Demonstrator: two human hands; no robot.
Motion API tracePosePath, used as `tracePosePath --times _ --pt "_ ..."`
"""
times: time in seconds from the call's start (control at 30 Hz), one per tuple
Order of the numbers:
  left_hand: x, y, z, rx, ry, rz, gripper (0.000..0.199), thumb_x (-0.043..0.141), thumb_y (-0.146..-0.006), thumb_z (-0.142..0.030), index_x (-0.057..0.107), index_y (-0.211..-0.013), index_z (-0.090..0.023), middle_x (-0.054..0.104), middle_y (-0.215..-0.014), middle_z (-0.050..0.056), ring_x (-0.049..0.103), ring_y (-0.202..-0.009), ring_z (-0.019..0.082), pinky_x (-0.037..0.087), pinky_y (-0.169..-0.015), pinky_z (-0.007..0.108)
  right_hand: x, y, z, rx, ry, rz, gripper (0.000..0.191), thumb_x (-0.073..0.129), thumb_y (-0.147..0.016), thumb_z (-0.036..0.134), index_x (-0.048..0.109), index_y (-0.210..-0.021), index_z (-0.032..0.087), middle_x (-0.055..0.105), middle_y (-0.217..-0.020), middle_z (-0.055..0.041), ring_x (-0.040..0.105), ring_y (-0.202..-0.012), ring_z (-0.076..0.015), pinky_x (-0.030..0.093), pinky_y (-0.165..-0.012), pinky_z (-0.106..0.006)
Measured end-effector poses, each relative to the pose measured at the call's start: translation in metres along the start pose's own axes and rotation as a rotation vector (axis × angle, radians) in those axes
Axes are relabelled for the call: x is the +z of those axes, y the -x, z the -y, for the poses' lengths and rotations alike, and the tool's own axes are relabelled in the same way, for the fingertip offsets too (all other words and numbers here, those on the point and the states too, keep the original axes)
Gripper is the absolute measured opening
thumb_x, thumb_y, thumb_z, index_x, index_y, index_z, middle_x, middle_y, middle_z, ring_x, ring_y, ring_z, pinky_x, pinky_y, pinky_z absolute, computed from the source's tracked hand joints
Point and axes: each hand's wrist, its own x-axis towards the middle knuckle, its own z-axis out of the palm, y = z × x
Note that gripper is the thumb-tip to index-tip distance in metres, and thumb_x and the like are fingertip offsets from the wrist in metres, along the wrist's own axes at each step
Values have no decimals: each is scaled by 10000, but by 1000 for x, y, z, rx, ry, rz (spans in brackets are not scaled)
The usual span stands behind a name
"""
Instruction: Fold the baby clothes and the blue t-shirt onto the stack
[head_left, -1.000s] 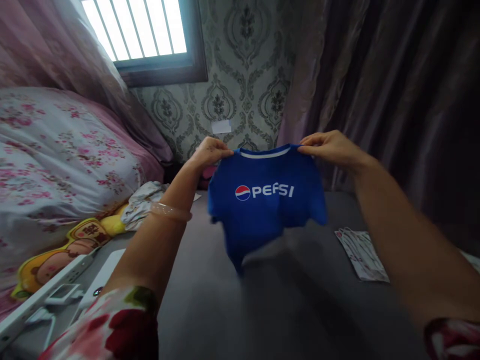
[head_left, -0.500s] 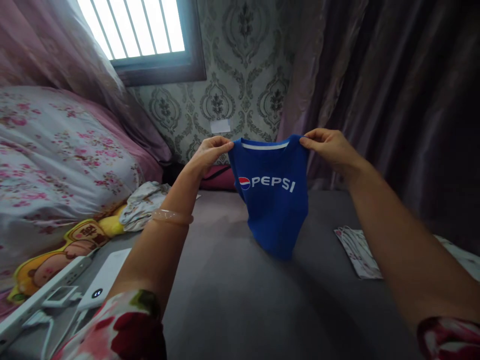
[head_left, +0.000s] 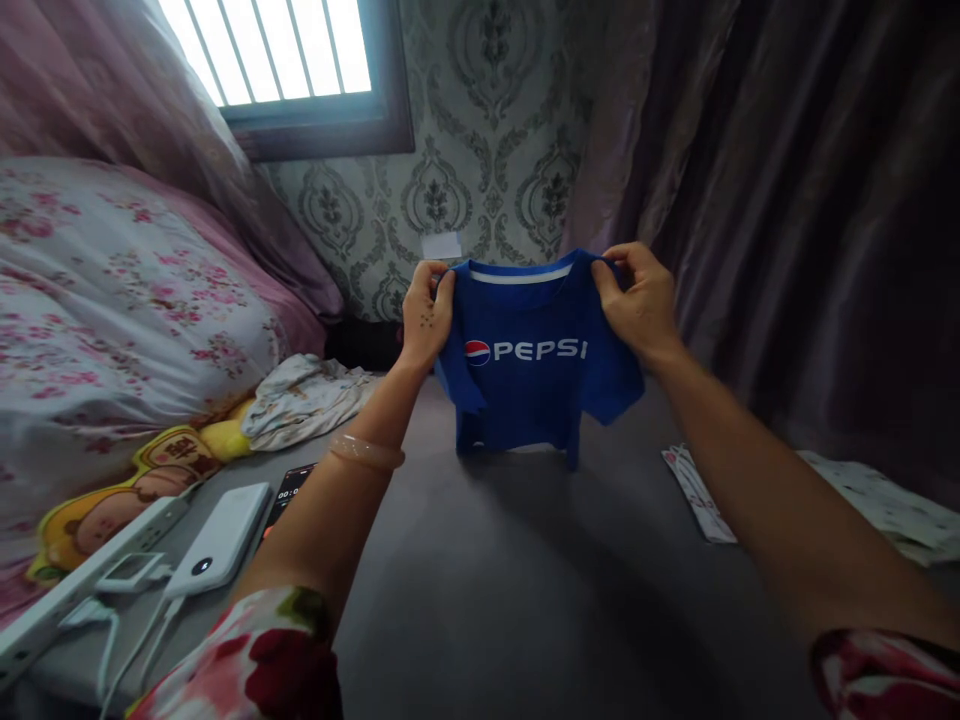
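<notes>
A small blue T-shirt (head_left: 525, 390) with white PEPSI lettering hangs upright in the air over the grey bed surface (head_left: 480, 580), its front facing me. My left hand (head_left: 429, 312) pinches the shirt at its left shoulder, beside the white-trimmed neckline. At the other shoulder my right hand (head_left: 637, 300) has the fabric between thumb and fingers. Both sleeves droop below my hands, and the bottom hem hangs just over the bed.
Left: floral bedding (head_left: 150, 290), crumpled pale cloth (head_left: 300, 400), yellow cushion (head_left: 112, 510), white power bank (head_left: 221, 540), cables, power strip (head_left: 90, 575) and phone (head_left: 289, 495). Right: folded cloth (head_left: 697, 495) and a pale garment (head_left: 877, 500). Patterned wall (head_left: 487, 180) and curtains behind.
The shirt has spread open, with its sleeves now showing and its hem higher. My hands have turned more upright, and my left forearm has shifted, uncovering the phone.
</notes>
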Motion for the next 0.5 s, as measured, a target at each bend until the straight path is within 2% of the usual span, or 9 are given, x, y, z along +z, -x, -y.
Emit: tracePosePath --times 0.13,0.2,0.3,0.4,0.5 --pt "-18 16 -11 151 -93 -8 242 482 -922 -427 572 -1017 -223 624 -997 29 569 -1019 177 439 -847 267 -14 14 8 -76 45 10 271 447 -918 464 604 -1017 267 650 -1043 -69 586 -1057 -258 476 -849 -383" --pt "-33 23 -16 248 -179 -30 255 460 -937 -422 593 -1020 -220 632 -1031 39 573 -1042 182 441 -885 287 -27 21 13 -117 68 -2 262 455 -920 461 614 -1020 279 657 -1054 -59 592 -1062 -263 475 -862 -390" --pt "-63 29 -29 394 -313 -60 288 439 -947 -431 615 -1053 -229 648 -1006 46 596 -1029 191 453 -905 320 -53 31 26 -236 96 -64 220 497 -920 438 644 -1002 296 687 -1021 -32 636 -969 -244 484 -849 -383" --pt "-98 33 -56 499 -399 -32 284 475 -928 -447 622 -1096 -271 664 -1009 42 605 -1047 220 464 -919 366 -83 38 48 -336 166 -110 214 537 -914 423 675 -996 282 706 -953 -26 659 -861 -219 505 -770 -369" --pt "-126 34 -94 553 -539 10 222 507 -918 -401 623 -1103 -366 670 -1072 -1 606 -1060 240 452 -944 395 -110 37 75 -290 234 -90 270 552 -891 488 687 -1000 281 700 -913 -25 657 -834 -215 516 -725 -387"
